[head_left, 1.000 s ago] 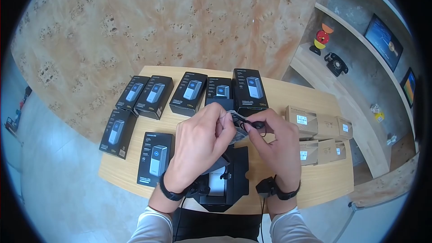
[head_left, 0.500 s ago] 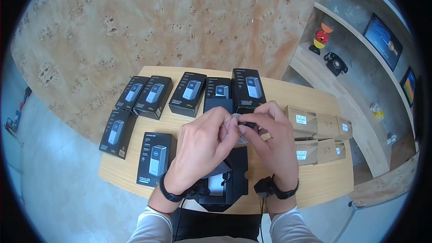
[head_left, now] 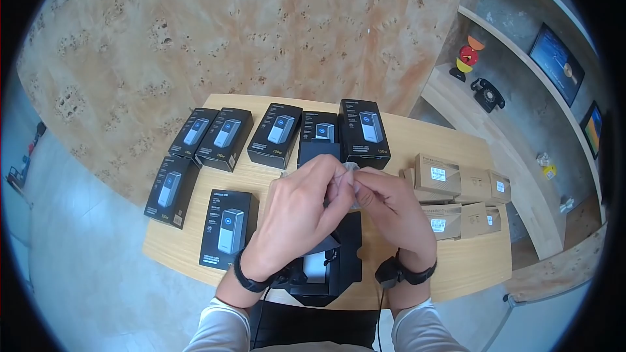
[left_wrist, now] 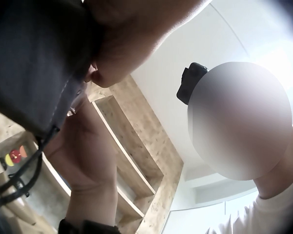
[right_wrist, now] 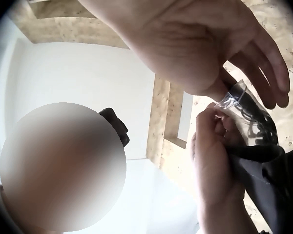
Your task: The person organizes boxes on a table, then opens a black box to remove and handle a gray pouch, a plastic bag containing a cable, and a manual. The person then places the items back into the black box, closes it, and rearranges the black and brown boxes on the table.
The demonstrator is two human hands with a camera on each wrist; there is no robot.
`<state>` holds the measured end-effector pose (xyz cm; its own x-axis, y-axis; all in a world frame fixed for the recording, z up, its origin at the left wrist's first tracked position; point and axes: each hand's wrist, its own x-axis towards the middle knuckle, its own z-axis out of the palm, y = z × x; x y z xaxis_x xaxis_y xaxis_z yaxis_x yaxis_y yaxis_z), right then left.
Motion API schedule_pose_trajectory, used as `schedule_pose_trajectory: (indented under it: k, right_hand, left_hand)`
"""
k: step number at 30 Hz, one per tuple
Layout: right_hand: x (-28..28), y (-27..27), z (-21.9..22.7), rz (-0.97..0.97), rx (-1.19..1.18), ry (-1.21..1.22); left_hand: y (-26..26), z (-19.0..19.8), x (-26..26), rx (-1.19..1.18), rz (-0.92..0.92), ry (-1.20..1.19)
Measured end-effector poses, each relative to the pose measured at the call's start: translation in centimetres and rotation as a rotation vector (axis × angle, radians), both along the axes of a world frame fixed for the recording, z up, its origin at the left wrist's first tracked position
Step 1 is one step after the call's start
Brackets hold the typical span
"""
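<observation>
Both hands meet over the table at a small clear plastic bag [right_wrist: 240, 97] with a coiled black cable [right_wrist: 261, 127] inside. My left hand [head_left: 301, 203] pinches the bag's edge between thumb and fingers. From the other side, the right hand [head_left: 393, 210] pinches it near the opening, its other fingers spread in the right wrist view. A dark grey drawstring pouch [left_wrist: 36, 68] hangs by my left hand, its cords dangling. Below the hands lies an opened black box [head_left: 351, 248] with a white item [head_left: 315, 267] in it.
Several black boxes with a printed device, such as the near one [head_left: 227, 231], stand along the table's left and back. Brown cartons [head_left: 438, 176] are stacked at the right of the wooden table [head_left: 469, 267]. Shelves [head_left: 541, 221] curve beyond it.
The black cable, partly outside the bag in the right fingers a second ago, has been pushed into it. The hands have come together and the right fingers now pinch the bag's edge.
</observation>
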<state>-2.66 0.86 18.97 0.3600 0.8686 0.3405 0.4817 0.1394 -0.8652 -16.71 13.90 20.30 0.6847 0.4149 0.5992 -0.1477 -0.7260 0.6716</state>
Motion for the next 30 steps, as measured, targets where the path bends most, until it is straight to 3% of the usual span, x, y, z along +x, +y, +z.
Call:
schedule_pose_trajectory:
  k: [5,8,10,11,13,15,19,21,23,28,30]
  right_hand:
    - [0.7,-0.2,-0.2,0.049,-0.050,0.013]
    - [0.3,-0.2,0.2,-0.050,-0.046,0.090]
    - [0.2,-0.1,0.5,-0.216,0.052,0.187]
    - [0.3,-0.2,0.6,-0.217,0.053,0.187]
    - [0.9,-0.7,0.9,-0.285,0.117,0.224]
    - [1.2,-1.1,1.1,-0.296,0.110,0.193]
    - [1.3,-1.2,1.0,-0.196,0.262,0.265]
    - [1.3,-1.5,1.0,-0.176,0.272,0.273]
    - [1.5,-2.1,1.1,-0.110,0.257,0.365]
    - [1.4,-2.2,1.3,0.013,0.310,0.272]
    - [1.3,-2.1,1.3,0.018,0.323,0.280]
  left_hand:
    - [0.0,0.0,-0.1,-0.008,-0.052,-0.012]
    - [0.4,0.1,-0.1,-0.019,-0.056,-0.019]
    - [1.3,0.4,-0.4,-0.080,0.054,-0.062]
    - [1.7,0.4,-0.4,-0.079,0.053,-0.063]
    - [2.4,0.3,-0.5,-0.295,0.206,-0.154]
    - [2.6,0.5,-0.8,-0.272,0.257,-0.093]
    - [3.1,-0.8,-0.2,-0.163,0.184,-0.009]
    - [3.0,-0.9,0.2,-0.256,0.046,0.021]
    - [2.6,-0.5,0.1,-0.290,0.036,0.004]
    - [2.9,-0.5,-0.3,-0.581,-0.207,-0.064]
    - [3.0,-0.6,-0.4,-0.586,-0.193,-0.085]
